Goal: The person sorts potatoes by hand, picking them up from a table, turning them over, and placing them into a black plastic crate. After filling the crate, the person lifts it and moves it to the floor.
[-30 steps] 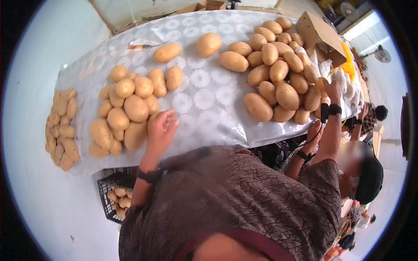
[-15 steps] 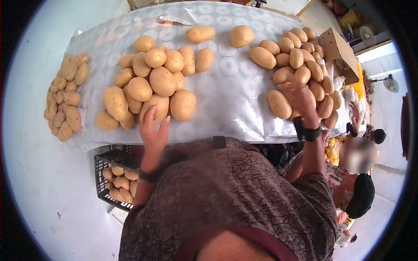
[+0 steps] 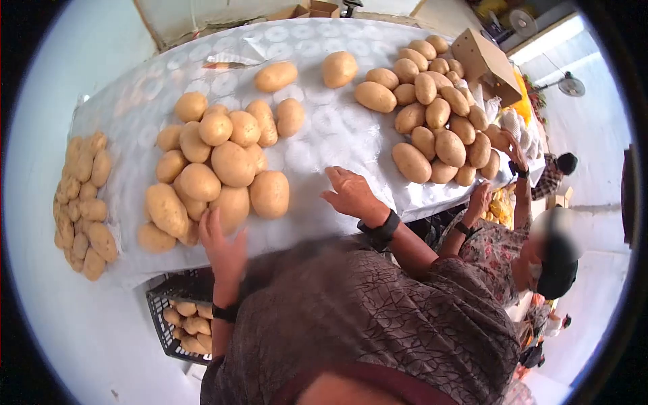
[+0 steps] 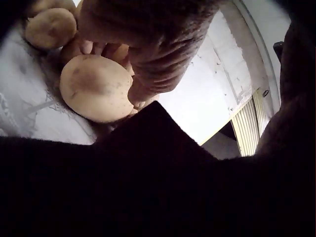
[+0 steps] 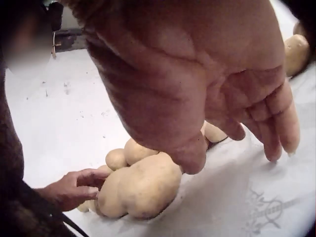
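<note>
My left hand (image 3: 225, 250) is at the front edge of the middle potato pile (image 3: 233, 164), fingertips against a large potato (image 3: 231, 208). In the left wrist view its thumb and fingers lie beside a pale potato (image 4: 96, 89), not wrapped round it. My right hand (image 3: 354, 196) hovers over the table between the middle and right piles, palm down and holding nothing. The right wrist view shows its fingers loosely extended above the cloth. Nearest to it is a big potato (image 3: 270, 194) at the middle pile's front right corner.
A right-hand potato pile (image 3: 449, 147) lies beside a cardboard box (image 3: 486, 64); another person's hand (image 3: 516, 154) is at its edge. Smaller potatoes (image 3: 84, 202) form a pile at far left. Two single potatoes (image 3: 339, 69) lie behind. A black crate (image 3: 162, 324) of potatoes stands below the table.
My right hand has come leftward from the right pile to the middle of the table. My left hand has shifted slightly left along the middle pile's front, where a large potato now shows uncovered.
</note>
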Motion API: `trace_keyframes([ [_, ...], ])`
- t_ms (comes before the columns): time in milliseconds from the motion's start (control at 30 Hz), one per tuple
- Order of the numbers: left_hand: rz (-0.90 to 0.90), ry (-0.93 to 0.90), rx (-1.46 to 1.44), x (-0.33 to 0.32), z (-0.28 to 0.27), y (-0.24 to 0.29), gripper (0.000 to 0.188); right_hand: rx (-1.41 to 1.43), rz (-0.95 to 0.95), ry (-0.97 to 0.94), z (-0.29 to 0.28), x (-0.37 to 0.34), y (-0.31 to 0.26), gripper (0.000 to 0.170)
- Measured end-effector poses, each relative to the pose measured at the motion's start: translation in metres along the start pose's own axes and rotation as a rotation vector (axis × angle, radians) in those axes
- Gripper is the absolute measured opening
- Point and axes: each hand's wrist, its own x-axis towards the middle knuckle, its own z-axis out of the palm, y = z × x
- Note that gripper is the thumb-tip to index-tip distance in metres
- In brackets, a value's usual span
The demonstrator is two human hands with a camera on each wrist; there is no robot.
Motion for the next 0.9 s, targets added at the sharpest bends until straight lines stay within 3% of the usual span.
trace_keyframes([
  [133,-0.018,-0.013,-0.073,0.0,0.002,-0.001,0.069,-0.075,-0.026,0.131,0.018,-0.008,0.008,0.043],
  [467,0.116,-0.042,0.207,0.008,0.007,0.009,0.072,-0.201,-0.013,0.05,0.02,-0.009,0.008,0.036],
  [667,0.11,-0.042,0.264,0.01,0.012,0.01,0.071,0.153,-0.05,0.075,0.011,-0.005,0.045,0.036],
  [733,0.115,-0.019,0.242,0.01,0.012,0.012,0.066,0.081,0.107,0.066,-0.014,0.004,0.039,0.039],
  [833,0.072,-0.029,0.278,0.01,0.015,0.009,0.062,0.079,0.073,0.2,-0.021,0.024,0.052,0.04],
  [900,0.124,-0.028,0.307,0.01,0.016,0.003,0.074,0.041,0.08,0.318,-0.026,0.039,0.059,0.04],
])
